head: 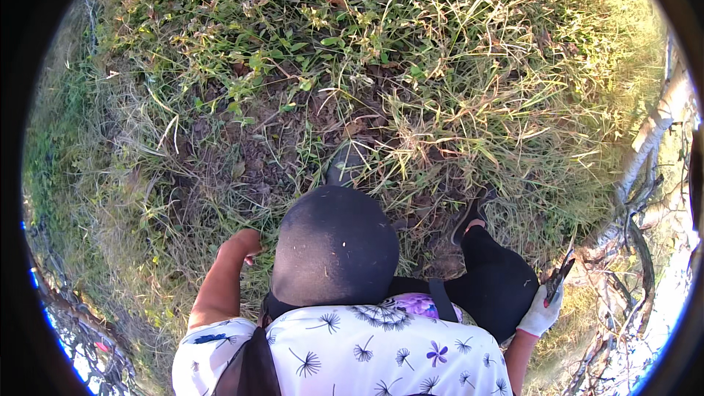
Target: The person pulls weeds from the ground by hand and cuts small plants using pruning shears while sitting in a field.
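Note:
My left hand (pixel 245 243) is bare and hangs beside my bent knee (pixel 336 245) in black leggings, above grass. Its fingers curl downward, so whatever may lie in the palm is hidden. Far to the right, my right hand (pixel 542 313) wears a white work glove with a pink cuff. It grips a hand tool that looks like pruning shears (pixel 562 272), with dark blades pointing up and away and a bit of red near the glove. This hand is beside my other bent leg (pixel 498 286).
Tangled grass and low weeds (pixel 352 38) cover the ground ahead, around a patch of bare soil (pixel 264 126). Pale fallen branches (pixel 654 126) run along the right edge. More branches (pixel 82 313) lie at the lower left. A dark shoe (pixel 467 220) rests on the ground.

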Demonstrator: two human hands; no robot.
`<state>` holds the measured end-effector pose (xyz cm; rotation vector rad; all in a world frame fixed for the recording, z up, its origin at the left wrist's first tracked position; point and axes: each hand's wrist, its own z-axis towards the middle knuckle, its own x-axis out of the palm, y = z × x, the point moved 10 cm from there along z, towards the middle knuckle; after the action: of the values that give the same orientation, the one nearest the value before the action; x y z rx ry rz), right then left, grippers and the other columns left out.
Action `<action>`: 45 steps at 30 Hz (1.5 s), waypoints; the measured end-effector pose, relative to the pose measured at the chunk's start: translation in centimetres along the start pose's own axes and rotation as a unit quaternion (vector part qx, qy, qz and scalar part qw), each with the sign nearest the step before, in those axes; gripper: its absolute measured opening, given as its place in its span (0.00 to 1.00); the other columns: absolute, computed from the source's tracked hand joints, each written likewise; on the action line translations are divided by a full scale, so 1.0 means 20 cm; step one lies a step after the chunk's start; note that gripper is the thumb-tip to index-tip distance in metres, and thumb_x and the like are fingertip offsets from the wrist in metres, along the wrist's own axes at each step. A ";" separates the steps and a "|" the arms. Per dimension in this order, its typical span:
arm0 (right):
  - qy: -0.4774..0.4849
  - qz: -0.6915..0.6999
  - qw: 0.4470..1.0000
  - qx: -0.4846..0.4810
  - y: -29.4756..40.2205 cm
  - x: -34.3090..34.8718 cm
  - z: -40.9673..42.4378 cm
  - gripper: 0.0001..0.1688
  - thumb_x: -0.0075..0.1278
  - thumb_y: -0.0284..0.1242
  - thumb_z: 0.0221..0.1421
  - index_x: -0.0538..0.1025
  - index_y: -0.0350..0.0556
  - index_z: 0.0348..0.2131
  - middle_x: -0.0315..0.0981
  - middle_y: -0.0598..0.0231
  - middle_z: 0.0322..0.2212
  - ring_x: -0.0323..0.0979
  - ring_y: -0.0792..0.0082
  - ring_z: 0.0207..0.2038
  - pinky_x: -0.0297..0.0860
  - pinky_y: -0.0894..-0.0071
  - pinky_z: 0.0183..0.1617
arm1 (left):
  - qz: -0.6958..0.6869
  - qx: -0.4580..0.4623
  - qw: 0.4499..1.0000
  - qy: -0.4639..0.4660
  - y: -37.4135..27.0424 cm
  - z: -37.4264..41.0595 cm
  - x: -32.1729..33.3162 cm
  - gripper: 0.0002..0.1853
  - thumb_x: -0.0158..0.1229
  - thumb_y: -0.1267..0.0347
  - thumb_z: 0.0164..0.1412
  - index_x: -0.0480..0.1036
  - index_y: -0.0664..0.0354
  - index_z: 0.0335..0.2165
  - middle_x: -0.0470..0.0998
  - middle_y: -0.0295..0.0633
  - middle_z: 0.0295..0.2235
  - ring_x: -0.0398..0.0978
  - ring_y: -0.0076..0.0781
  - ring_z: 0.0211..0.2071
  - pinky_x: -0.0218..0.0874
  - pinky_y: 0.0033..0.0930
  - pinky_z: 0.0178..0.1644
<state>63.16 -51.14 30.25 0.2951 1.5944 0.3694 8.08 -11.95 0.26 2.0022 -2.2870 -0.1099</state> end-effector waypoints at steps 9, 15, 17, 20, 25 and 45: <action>-0.007 0.035 0.999 -0.022 -0.03 0.01 0.01 0.20 0.47 0.23 0.55 0.69 0.38 0.48 0.75 0.61 0.38 0.72 0.73 0.40 0.65 0.72 0.49 | 0.238 0.310 0.743 -0.543 -1.14 -0.46 -1.16 0.16 0.60 0.66 0.47 0.71 0.59 0.36 0.71 0.44 0.36 0.68 0.45 0.44 0.62 0.43 0.48; -0.020 0.011 0.999 -0.028 0.02 -0.01 -0.02 0.20 0.47 0.24 0.55 0.70 0.36 0.48 0.76 0.59 0.37 0.73 0.72 0.39 0.66 0.72 0.48 | 0.298 0.090 0.736 -0.601 -0.95 -0.38 -1.60 0.35 0.68 0.60 0.42 0.64 0.53 0.50 0.67 0.41 0.50 0.63 0.39 0.53 0.54 0.46 0.56; -0.022 0.014 0.999 -0.024 0.00 -0.02 -0.02 0.19 0.47 0.25 0.55 0.70 0.37 0.47 0.76 0.59 0.36 0.74 0.71 0.39 0.66 0.71 0.47 | 0.288 0.027 0.753 -0.592 -0.86 -0.35 -1.62 0.39 0.67 0.61 0.40 0.62 0.56 0.52 0.66 0.38 0.50 0.63 0.35 0.53 0.57 0.44 0.52; -0.018 -0.050 0.998 -0.022 0.03 -0.03 -0.03 0.18 0.46 0.26 0.55 0.71 0.38 0.45 0.76 0.59 0.35 0.74 0.69 0.38 0.66 0.70 0.46 | 0.252 -0.041 0.750 -0.611 -0.75 -0.36 -1.61 0.31 0.59 0.67 0.49 0.61 0.55 0.52 0.62 0.36 0.53 0.65 0.34 0.50 0.62 0.41 0.46; -0.012 -0.063 0.998 -0.026 0.03 -0.03 -0.03 0.17 0.45 0.28 0.56 0.72 0.40 0.44 0.77 0.60 0.34 0.74 0.67 0.38 0.66 0.69 0.46 | 0.188 -0.052 0.838 -0.510 -0.62 -0.22 -1.65 0.22 0.49 0.69 0.57 0.64 0.55 0.52 0.60 0.41 0.56 0.72 0.44 0.47 0.68 0.44 0.43; -0.023 0.016 1.000 -0.006 -0.15 -0.07 -0.13 0.18 0.46 0.25 0.55 0.71 0.37 0.45 0.75 0.59 0.37 0.73 0.69 0.40 0.65 0.69 0.47 | 0.165 0.061 0.872 -0.456 -0.57 0.08 -1.11 0.15 0.42 0.66 0.60 0.71 0.61 0.41 0.76 0.52 0.40 0.75 0.49 0.42 0.67 0.45 0.43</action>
<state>60.69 -54.52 30.47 0.3189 1.5431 0.3945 21.96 8.52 -3.28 1.7665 -3.1959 -1.1232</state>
